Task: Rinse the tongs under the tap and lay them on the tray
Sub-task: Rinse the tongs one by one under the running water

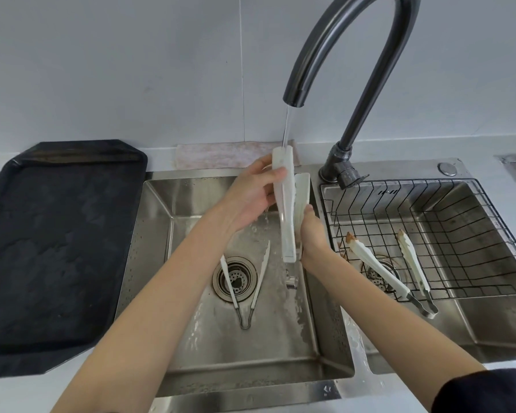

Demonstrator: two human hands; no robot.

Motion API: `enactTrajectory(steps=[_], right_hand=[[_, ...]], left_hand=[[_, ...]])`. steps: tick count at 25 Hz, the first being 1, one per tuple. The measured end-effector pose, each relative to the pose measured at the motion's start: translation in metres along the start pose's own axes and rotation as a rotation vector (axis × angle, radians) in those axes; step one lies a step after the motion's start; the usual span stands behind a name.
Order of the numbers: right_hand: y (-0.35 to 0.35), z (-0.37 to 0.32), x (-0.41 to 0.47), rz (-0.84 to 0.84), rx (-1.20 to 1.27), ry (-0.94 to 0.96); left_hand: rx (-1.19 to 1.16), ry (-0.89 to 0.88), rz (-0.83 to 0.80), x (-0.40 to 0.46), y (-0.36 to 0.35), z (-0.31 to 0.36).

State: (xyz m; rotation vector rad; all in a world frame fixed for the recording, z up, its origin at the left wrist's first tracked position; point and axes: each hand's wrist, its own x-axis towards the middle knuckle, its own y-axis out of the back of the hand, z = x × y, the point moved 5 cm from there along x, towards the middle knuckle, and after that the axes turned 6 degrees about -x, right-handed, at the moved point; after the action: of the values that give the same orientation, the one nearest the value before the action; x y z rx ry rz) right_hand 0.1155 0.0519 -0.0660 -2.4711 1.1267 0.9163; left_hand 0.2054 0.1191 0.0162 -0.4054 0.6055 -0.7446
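White tongs (287,216) stand upright over the left sink, tips up, in the stream from the dark curved tap (340,40). My left hand (251,198) grips one arm of the tongs near the tips. My right hand (312,234) holds the lower part near the hinge. The black tray (51,234) lies on the counter to the left with nothing on it. A second pair of tongs (245,287) lies spread over the drain of the left sink (334,323).
A wire basket (459,228) sits in the right sink and holds a third pair of white tongs (379,266) with brown-stained tips. A folded pinkish cloth (221,155) lies along the wall behind the sink.
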Motion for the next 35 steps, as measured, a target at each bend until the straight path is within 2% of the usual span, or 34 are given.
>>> enactTrajectory(steps=[2, 6, 9, 11, 18, 23, 29, 35], right_hand=[[0.003, -0.001, 0.003, 0.039, 0.057, 0.025], [0.010, -0.002, 0.003, 0.062, 0.165, 0.082], [0.009, 0.007, -0.002, 0.055, 0.159, 0.112], [0.003, 0.018, -0.005, 0.036, 0.136, 0.109], [-0.008, 0.080, -0.010, -0.026, -0.010, -0.010], [-0.005, 0.125, -0.001, -0.079, -0.341, -0.057], [-0.004, 0.169, 0.018, -0.078, -0.427, -0.246], [-0.010, 0.194, 0.040, -0.063, -0.483, -0.299]], left_hand=[[0.081, 0.012, -0.028, -0.001, -0.003, 0.000], [0.189, 0.015, 0.047, -0.004, 0.016, -0.009], [0.218, 0.039, 0.164, -0.011, 0.043, -0.024], [0.343, 0.064, 0.257, -0.019, 0.061, -0.038], [0.592, 0.274, 0.339, -0.044, 0.107, -0.098], [0.661, 0.333, 0.510, -0.056, 0.143, -0.137], [0.779, 0.392, 0.604, -0.062, 0.167, -0.164], [0.775, 0.454, 0.646, -0.052, 0.184, -0.180]])
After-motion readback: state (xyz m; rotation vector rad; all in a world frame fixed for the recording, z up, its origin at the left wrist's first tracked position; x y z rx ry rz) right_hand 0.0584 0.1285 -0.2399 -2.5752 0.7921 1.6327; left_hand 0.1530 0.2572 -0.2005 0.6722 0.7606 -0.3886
